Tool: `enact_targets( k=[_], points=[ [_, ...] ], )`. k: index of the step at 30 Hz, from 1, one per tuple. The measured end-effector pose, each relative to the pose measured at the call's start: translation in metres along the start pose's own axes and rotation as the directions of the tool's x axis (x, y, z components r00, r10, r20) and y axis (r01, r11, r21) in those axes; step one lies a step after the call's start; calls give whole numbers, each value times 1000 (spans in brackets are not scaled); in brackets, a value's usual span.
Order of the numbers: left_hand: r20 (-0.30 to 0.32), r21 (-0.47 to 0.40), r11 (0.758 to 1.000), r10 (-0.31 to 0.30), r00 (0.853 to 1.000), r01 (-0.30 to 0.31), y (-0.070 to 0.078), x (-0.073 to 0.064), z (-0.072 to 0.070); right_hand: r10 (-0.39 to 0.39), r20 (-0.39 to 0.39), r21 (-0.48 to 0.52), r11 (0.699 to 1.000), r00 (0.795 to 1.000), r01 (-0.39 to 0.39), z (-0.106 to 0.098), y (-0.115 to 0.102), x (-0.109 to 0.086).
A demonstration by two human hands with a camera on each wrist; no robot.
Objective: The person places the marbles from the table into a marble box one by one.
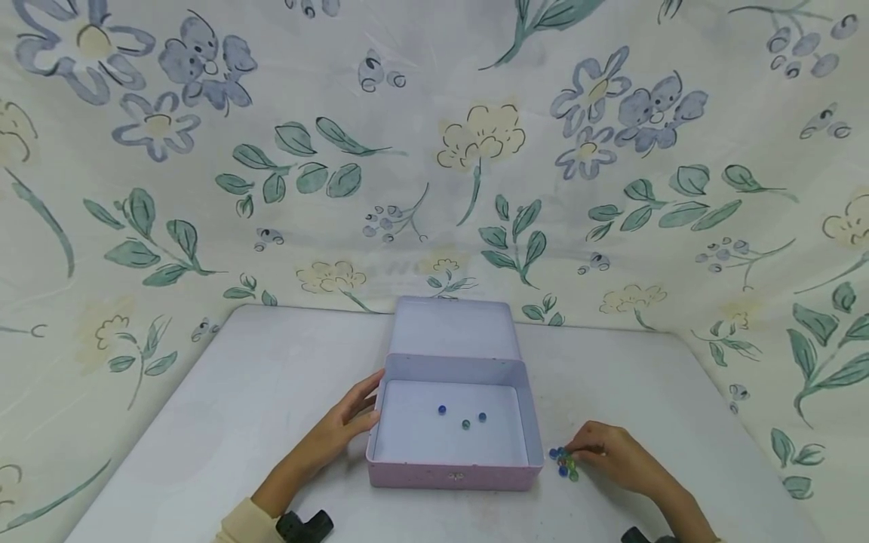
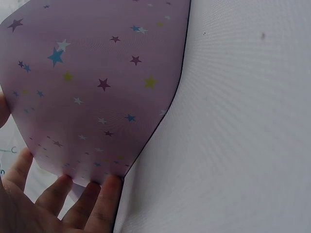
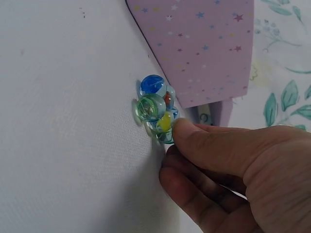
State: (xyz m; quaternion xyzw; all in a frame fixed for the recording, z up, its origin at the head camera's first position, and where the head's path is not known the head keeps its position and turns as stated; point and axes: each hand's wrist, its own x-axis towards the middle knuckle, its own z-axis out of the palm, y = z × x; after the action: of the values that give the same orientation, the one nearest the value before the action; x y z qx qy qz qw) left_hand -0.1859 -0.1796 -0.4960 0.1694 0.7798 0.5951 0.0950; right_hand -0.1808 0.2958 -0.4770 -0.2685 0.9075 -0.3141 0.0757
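Note:
A light-purple metal box (image 1: pixel 453 476) stands on the table with its lid (image 1: pixel 453 328) tipped back. Inside lie a dark blue marble (image 1: pixel 442 409), a greenish marble (image 1: pixel 465 424) and another blue marble (image 1: pixel 482 416). My left hand (image 1: pixel 342 420) rests against the box's left side, its fingers spread and fingertips (image 2: pixel 109 184) at the edge of the star-printed wall. To the right of the box, my right hand (image 1: pixel 614 455) is at a cluster of glass marbles (image 3: pixel 150 107). Its thumb and curled forefinger pinch a clear greenish marble (image 3: pixel 165 137) at the cluster's near side.
The box stands on a white table (image 1: pixel 271 377). Behind the table and at both sides hangs a floral cloth (image 1: pixel 407 188). A black wrist mount (image 1: pixel 305 526) sits near the left sleeve (image 1: pixel 247 522).

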Motion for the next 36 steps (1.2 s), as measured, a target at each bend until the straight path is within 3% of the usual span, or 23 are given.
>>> enact_targets(
  k=[10,18,22,27,30,36],
  points=[
    [0,3,1000,5,1000,-5,1,-1,0,1,-14,-15,1000,1000,-2,0,0,-1],
    [8,0,1000,16,1000,-16,0,0,-1,82,-78,55,995,994,-78,-5,-2,-5],
    [12,0,1000,11,1000,-11,-1,0,-1,26,-178,85,996,984,-11,-5,-2,-6],
    [11,-5,1000,7,1000,-7,-2,-1,-1,-118,-302,28,991,946,133,-4,-1,-4],
    [9,-6,1000,5,1000,-5,-1,-2,-1,-180,-313,5,982,932,191,-7,-2,0],
    [8,-5,1000,-10,1000,10,1,-1,-1,-236,-283,-6,970,930,244,-19,-12,14]
  ],
)
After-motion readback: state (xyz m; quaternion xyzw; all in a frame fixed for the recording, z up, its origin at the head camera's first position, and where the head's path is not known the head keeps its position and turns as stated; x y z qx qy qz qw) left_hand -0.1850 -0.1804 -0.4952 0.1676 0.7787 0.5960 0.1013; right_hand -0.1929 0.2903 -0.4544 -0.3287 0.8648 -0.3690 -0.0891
